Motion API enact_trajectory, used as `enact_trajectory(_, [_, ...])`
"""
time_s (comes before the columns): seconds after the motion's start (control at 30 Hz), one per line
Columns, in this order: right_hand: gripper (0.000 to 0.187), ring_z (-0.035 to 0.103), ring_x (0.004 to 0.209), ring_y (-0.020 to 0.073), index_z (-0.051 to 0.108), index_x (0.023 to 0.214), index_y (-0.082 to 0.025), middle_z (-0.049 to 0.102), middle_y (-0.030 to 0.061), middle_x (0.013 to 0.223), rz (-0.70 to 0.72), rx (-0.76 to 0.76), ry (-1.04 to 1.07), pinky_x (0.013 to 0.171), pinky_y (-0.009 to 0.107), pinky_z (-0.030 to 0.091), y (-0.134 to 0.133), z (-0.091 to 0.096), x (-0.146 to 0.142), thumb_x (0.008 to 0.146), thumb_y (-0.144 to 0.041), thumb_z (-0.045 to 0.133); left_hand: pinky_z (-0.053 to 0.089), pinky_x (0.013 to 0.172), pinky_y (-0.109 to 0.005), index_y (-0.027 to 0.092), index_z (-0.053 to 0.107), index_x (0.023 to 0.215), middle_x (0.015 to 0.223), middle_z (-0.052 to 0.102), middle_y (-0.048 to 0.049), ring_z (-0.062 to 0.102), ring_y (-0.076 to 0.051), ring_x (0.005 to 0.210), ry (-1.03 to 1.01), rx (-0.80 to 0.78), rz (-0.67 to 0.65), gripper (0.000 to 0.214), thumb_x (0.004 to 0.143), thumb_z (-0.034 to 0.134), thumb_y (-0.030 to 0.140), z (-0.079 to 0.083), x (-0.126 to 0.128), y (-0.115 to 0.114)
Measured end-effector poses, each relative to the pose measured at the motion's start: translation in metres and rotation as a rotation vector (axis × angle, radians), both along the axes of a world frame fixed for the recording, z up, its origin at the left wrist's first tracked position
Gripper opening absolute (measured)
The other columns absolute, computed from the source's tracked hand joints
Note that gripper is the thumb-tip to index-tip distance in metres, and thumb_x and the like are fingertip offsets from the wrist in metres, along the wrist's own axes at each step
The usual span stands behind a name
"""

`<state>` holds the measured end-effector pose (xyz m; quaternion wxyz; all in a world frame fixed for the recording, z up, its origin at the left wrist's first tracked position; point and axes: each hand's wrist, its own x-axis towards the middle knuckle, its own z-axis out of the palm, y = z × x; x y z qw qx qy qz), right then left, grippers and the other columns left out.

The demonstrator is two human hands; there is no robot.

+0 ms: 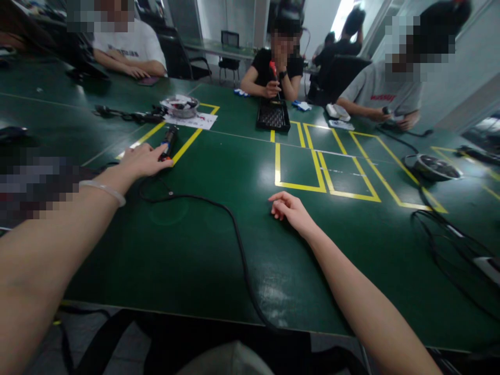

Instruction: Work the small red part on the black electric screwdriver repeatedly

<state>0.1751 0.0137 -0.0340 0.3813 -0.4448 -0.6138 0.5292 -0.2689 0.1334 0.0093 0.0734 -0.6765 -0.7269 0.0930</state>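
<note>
My left hand [142, 160] reaches over the green table to a black cylindrical tool [171, 136] with small blue and orange parts near its close end. Thumb and index finger are stretched apart at that end, at or touching it; a firm grip does not show. The tool lies inside a yellow tape outline [187, 147]. My right hand [289, 209] rests on the table at the middle, holding nothing, its index finger extended and the others loosely curled. A black cable [230, 213] runs between my two hands towards the near table edge.
Beyond the tool, a round metal bowl [182, 105] with small items stands on white paper [199, 122]. A black tray [273, 115] stands before a person holding a red-tipped tool. More tape outlines [300, 186], another bowl [437, 167] and loose cables [433, 234] are to the right.
</note>
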Motion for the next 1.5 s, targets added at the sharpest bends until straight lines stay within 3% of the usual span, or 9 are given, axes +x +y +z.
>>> enact_trajectory(0.4, [0.022, 0.053, 0.053, 0.0092, 0.059, 0.094, -0.017, 0.061, -0.0012, 0.066, -0.002, 0.015, -0.026, 0.048, 0.021, 0.04, 0.0, -0.001, -0.001, 0.085, -0.036, 0.056, 0.03, 0.092, -0.039, 0.01, 0.032, 0.148, 0.138, 0.043, -0.017, 0.039, -0.027, 0.111, -0.059, -0.015, 0.062, 0.076, 0.093, 0.044, 0.061, 0.005, 0.018, 0.0])
enact_trajectory(0.6, [0.021, 0.053, 0.053, 0.0094, 0.06, 0.093, -0.016, 0.061, -0.0011, 0.066, 0.0, 0.021, -0.039, 0.047, 0.021, 0.04, 0.001, -0.002, -0.003, 0.084, -0.035, 0.055, 0.033, 0.087, -0.037, 0.015, 0.034, 0.148, 0.133, 0.046, -0.0137, 0.043, -0.024, 0.105, -0.089, 0.03, 0.078, 0.062, 0.099, 0.027, 0.052, 0.007, 0.025, -0.012])
enact_trajectory(0.8, [0.021, 0.053, 0.053, 0.0094, 0.06, 0.093, -0.016, 0.06, -0.0011, 0.065, -0.004, 0.027, -0.035, 0.048, 0.021, 0.039, 0.001, -0.003, -0.003, 0.084, -0.035, 0.055, 0.037, 0.083, -0.039, 0.016, 0.038, 0.147, 0.127, 0.048, -0.0185, 0.049, -0.028, 0.104, -0.098, 0.062, 0.026, 0.063, 0.099, 0.017, 0.051, 0.002, 0.046, -0.032])
enact_trajectory(1.0, [0.024, 0.052, 0.051, 0.0109, 0.06, 0.09, -0.017, 0.058, -0.0023, 0.06, -0.037, 0.021, -0.001, 0.048, 0.024, 0.039, 0.0, 0.001, -0.005, 0.083, -0.041, 0.058, 0.042, 0.078, -0.043, 0.019, 0.037, 0.15, 0.12, 0.05, -0.0233, 0.055, -0.037, 0.102, -0.126, 0.083, -0.032, 0.064, 0.097, 0.02, 0.05, -0.005, 0.094, -0.066])
enact_trajectory(1.2, [0.043, 0.034, 0.047, 0.0095, 0.045, 0.057, -0.02, 0.038, -0.0046, 0.049, -0.164, 0.254, -0.172, 0.05, 0.026, 0.027, -0.006, 0.012, -0.005, 0.09, -0.046, 0.054, 0.045, 0.075, -0.041, 0.02, 0.038, 0.149, 0.113, 0.052, -0.0206, 0.056, -0.034, 0.099, -0.134, 0.072, -0.211, 0.062, 0.098, 0.02, 0.049, 0.0, 0.159, -0.112])
enact_trajectory(1.3, [0.032, 0.039, 0.053, 0.0109, 0.049, 0.067, -0.02, 0.043, -0.0038, 0.057, -0.1, 0.315, -0.223, 0.053, 0.026, 0.03, -0.014, 0.015, -0.012, 0.09, -0.041, 0.056, 0.045, 0.077, -0.04, 0.02, 0.039, 0.148, 0.111, 0.053, -0.0188, 0.056, -0.032, 0.098, -0.135, 0.064, -0.287, 0.059, 0.098, 0.023, 0.046, 0.001, 0.189, -0.131])
enact_trajectory(1.37, [0.017, 0.046, 0.06, 0.0123, 0.055, 0.085, -0.019, 0.052, -0.0026, 0.067, -0.01, 0.302, -0.21, 0.058, 0.026, 0.036, -0.019, 0.015, -0.02, 0.09, -0.036, 0.057, 0.045, 0.077, -0.039, 0.02, 0.04, 0.147, 0.111, 0.053, -0.0176, 0.056, -0.031, 0.099, -0.141, 0.077, -0.336, 0.056, 0.098, 0.027, 0.045, 0.001, 0.206, -0.141])
enact_trajectory(1.5, [0.023, 0.051, 0.064, 0.0127, 0.052, 0.108, -0.02, 0.057, -0.0021, 0.077, 0.09, 0.291, -0.226, 0.062, 0.026, 0.04, -0.027, 0.014, -0.032, 0.089, -0.032, 0.058, 0.046, 0.076, -0.037, 0.022, 0.042, 0.145, 0.111, 0.053, -0.0158, 0.055, -0.03, 0.1, -0.183, 0.066, -0.408, 0.052, 0.097, 0.035, 0.042, -0.001, 0.233, -0.156])
